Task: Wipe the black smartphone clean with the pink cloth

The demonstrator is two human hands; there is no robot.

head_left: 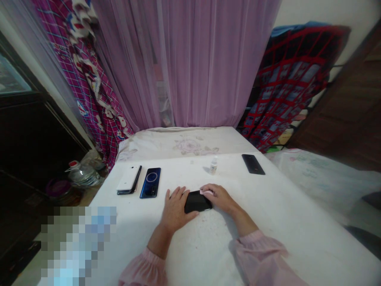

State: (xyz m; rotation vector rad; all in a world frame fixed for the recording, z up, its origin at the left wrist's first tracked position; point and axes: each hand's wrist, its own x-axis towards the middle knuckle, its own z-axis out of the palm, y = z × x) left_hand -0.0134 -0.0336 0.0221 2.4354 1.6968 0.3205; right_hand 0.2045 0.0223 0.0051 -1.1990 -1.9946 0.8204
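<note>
A smartphone (pixel 197 202) with a dark, glossy upward face lies on the white-covered table in front of me. My left hand (pixel 176 208) grips its left end, thumb along the near edge and fingers at the far edge. Between the closed fingers of my right hand (pixel 219 197) is a small pale cloth (pixel 206 192), pressed on the phone's far right corner; whether it is cloth or tissue is hard to tell. Just beyond the right hand stands a small clear bottle (pixel 213 166) with a white label.
To the left lie a blue phone (pixel 150 183) and a white phone (pixel 129 178) stacked on a dark one. A black phone (pixel 253 164) rests at the far right. Purple curtains (pixel 202 63) hang behind the table. A water jug (pixel 83 173) stands beyond its left edge.
</note>
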